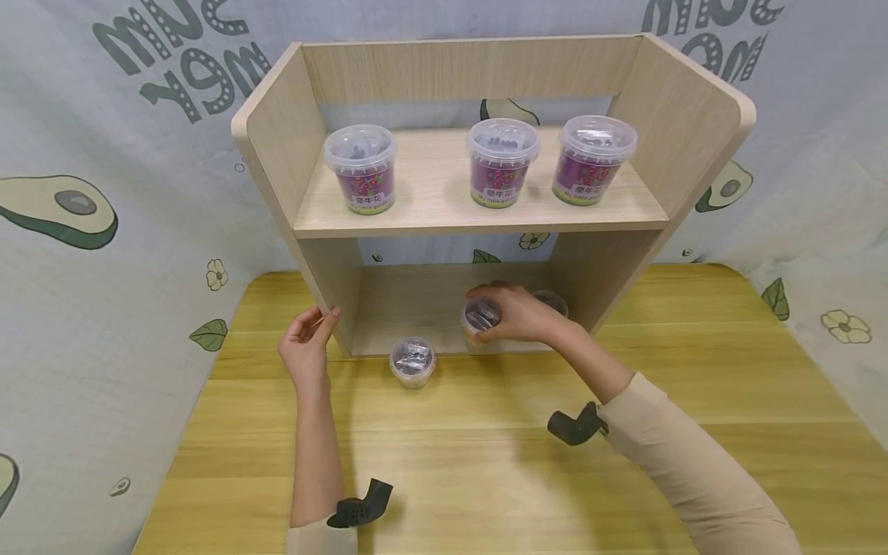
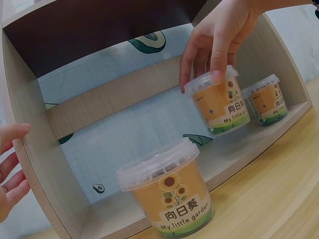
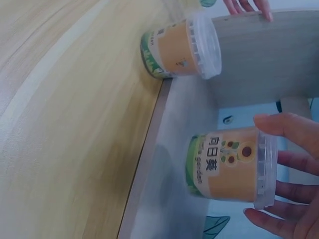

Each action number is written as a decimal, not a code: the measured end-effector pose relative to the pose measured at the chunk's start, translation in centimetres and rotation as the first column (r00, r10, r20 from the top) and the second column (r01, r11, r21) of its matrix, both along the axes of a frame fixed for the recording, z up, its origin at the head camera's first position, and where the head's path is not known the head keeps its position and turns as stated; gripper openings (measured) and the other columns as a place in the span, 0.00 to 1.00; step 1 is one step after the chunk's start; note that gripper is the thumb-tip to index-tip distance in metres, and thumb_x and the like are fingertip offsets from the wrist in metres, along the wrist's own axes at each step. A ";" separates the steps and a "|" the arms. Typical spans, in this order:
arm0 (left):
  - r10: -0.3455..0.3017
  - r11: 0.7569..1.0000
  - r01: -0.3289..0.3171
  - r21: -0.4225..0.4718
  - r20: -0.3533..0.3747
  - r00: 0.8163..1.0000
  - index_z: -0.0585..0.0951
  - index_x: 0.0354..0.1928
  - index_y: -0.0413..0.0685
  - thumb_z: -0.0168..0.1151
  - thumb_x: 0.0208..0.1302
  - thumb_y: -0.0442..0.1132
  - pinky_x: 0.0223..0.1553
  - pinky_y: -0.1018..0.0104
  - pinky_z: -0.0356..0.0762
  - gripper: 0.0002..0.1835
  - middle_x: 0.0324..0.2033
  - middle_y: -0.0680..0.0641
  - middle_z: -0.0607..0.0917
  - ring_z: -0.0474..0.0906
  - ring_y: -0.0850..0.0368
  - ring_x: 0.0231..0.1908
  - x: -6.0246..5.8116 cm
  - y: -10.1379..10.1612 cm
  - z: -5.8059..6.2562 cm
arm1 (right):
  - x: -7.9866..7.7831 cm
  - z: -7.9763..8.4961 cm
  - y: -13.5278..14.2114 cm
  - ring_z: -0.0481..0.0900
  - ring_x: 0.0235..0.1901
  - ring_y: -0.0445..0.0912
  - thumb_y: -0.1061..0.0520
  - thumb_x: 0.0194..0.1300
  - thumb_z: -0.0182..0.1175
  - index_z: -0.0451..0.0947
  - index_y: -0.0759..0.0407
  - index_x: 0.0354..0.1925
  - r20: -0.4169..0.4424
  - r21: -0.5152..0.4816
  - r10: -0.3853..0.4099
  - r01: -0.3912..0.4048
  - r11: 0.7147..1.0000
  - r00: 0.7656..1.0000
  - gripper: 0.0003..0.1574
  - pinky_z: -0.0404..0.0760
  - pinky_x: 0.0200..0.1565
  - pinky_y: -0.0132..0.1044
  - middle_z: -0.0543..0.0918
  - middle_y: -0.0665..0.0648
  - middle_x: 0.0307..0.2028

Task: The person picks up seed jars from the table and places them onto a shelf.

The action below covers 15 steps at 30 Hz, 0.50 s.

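My right hand (image 1: 516, 312) grips a lidded plastic cup (image 3: 227, 164) by its lid rim, thumb on one side and fingers on the other. The cup has an orange sunflower label and is held over the lower board of a small wooden shelf (image 1: 479, 228). At the shelf's left side panel, my left hand (image 1: 308, 339) holds the front edge, thumb at the edge and fingers outside. Another sunflower cup (image 2: 169, 194) stands at the lower board's front edge, left of the held one. A third sunflower cup (image 2: 267, 99) sits at the right end, partly hidden by my arm in the head view.
Three lidded cups with purple labels stand on the upper board: one on the left (image 1: 361, 169), one right of centre (image 1: 502, 163) and one at the right (image 1: 593, 160). The shelf stands on a wood-grain table (image 1: 451, 462), before a printed cloth (image 1: 139, 270).
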<state>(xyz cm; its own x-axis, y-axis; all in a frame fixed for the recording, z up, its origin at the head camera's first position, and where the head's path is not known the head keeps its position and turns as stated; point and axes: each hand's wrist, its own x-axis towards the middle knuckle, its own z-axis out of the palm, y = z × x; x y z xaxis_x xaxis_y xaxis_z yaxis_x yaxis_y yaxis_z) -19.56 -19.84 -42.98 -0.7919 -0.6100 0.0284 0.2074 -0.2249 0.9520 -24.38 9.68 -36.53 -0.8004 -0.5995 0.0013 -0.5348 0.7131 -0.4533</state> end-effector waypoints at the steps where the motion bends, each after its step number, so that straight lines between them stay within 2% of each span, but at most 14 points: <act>1: -0.002 1.000 0.002 -0.001 -0.001 1.000 0.82 0.29 0.50 0.73 0.44 0.35 0.36 0.73 0.78 0.09 0.27 0.56 0.83 0.78 0.63 0.27 0.0 0.0 0.0 | 0.0 -0.1 0.0 0.73 0.48 0.55 0.52 0.43 0.71 0.70 0.62 0.55 0.003 -0.001 -0.003 0.003 1.000 1.000 0.41 0.74 0.47 0.48 0.75 0.63 0.52; 15: -0.006 1.000 0.006 -0.008 0.003 1.000 0.82 0.29 0.50 0.73 0.44 0.36 0.37 0.73 0.77 0.09 0.28 0.56 0.83 0.79 0.62 0.28 0.1 0.0 0.0 | -0.3 -1.9 -0.3 0.72 0.51 0.56 0.54 0.44 0.71 0.71 0.63 0.55 0.007 -0.014 -0.017 0.017 1.000 1.000 0.39 0.73 0.50 0.49 0.75 0.65 0.52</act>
